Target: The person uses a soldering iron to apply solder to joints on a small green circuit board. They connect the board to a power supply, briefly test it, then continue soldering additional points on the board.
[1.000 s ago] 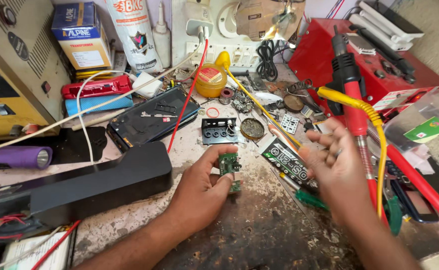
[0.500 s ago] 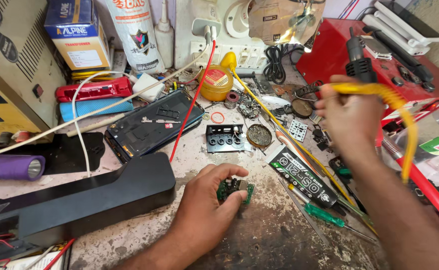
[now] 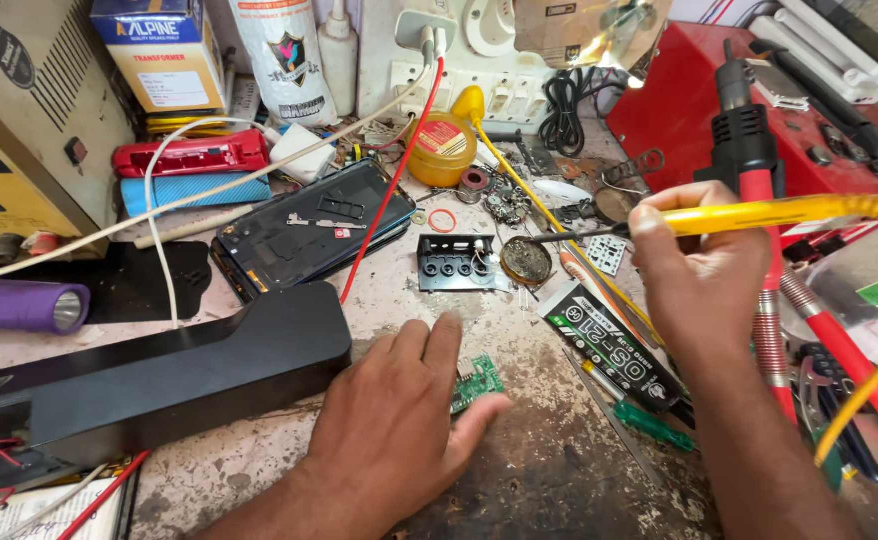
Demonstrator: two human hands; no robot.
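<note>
My left hand (image 3: 399, 420) rests on the worn bench, fingers pinching a small green circuit board (image 3: 478, 381) flat against the surface. My right hand (image 3: 697, 268) is raised at the right and grips a yellow-handled soldering iron (image 3: 769, 213) with a yellow cord. Its metal tip (image 3: 549, 237) points left, just above a round dark tin (image 3: 526, 262). The board lies well in front of the tip, apart from it.
A long black speaker housing (image 3: 179, 370) lies left of my left hand. Behind are an opened phone (image 3: 309, 235), a small black plastic part (image 3: 454, 262), a yellow jar (image 3: 442, 150) and a purple torch (image 3: 24, 305). A green screwdriver (image 3: 651, 422) and red tools (image 3: 759, 185) crowd the right.
My right hand lifted the soldering iron away from the board and swung its tip over to the round tin. My left hand lowered the board nearer the bench front.
</note>
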